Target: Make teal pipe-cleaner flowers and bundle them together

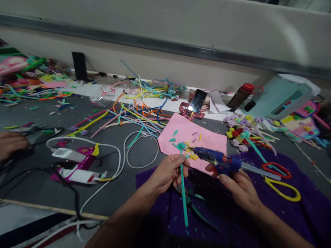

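Pinched in the fingers of my left hand (170,172) is a teal pipe cleaner flower (184,203), its stem hanging down and its small head just above my fingertips. My right hand (239,189) is closed around a blue glue gun (219,160), with a clear glue stick (260,171) poking out of its back end. The gun's nozzle points left, close to the flower head; whether they touch I cannot tell. Under both hands lies a pink sheet (168,132) with short teal, purple and yellow snippets. Green-handled pliers (201,215) rest on the purple cloth (160,206) below.
Red and yellow scissors handles (283,189) lie at right, near finished pipe cleaner flowers (236,132). A magenta power strip (77,167) with cables stands left, beside another person's hand (11,146). Loose pipe cleaners (139,117), a phone (198,101) and a bottle (240,96) are behind.
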Demonstrator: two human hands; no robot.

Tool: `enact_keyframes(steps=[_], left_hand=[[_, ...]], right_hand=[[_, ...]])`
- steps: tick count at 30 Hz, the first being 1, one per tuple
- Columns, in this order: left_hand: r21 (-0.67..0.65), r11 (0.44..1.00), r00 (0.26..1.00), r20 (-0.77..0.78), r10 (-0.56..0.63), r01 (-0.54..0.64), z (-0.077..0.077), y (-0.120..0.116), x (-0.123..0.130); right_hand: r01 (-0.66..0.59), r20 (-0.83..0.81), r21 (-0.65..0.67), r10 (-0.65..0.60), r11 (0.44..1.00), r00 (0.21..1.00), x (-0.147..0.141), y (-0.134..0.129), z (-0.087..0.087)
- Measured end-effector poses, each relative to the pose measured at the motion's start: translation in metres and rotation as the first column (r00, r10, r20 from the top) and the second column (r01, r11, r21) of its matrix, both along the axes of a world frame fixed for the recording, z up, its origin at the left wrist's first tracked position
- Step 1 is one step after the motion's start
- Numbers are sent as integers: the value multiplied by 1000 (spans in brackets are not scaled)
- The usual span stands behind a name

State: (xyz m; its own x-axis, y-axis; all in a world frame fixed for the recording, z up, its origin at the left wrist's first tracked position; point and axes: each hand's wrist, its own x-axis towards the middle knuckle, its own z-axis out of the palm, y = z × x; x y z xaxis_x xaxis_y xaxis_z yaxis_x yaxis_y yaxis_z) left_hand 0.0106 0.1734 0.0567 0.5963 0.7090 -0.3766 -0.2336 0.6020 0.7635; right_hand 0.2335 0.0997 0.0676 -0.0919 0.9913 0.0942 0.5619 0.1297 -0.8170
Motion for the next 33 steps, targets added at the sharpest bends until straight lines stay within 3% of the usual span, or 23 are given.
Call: enact_keyframes(steps=[10,28,33], left_hand=[[51,998,996,-89,-18,22,-2,-2,4],[59,998,996,-88,-22,27,-6,-2,4],[54,998,996,-90,-27,32,-6,-2,4]], right_hand=[[-62,118,97,51,993,992,-6,-4,-8],[28,237,140,-61,990,970,-3,-11,-19],[-14,256,180,-33,984,966,-1,-13,-23]])
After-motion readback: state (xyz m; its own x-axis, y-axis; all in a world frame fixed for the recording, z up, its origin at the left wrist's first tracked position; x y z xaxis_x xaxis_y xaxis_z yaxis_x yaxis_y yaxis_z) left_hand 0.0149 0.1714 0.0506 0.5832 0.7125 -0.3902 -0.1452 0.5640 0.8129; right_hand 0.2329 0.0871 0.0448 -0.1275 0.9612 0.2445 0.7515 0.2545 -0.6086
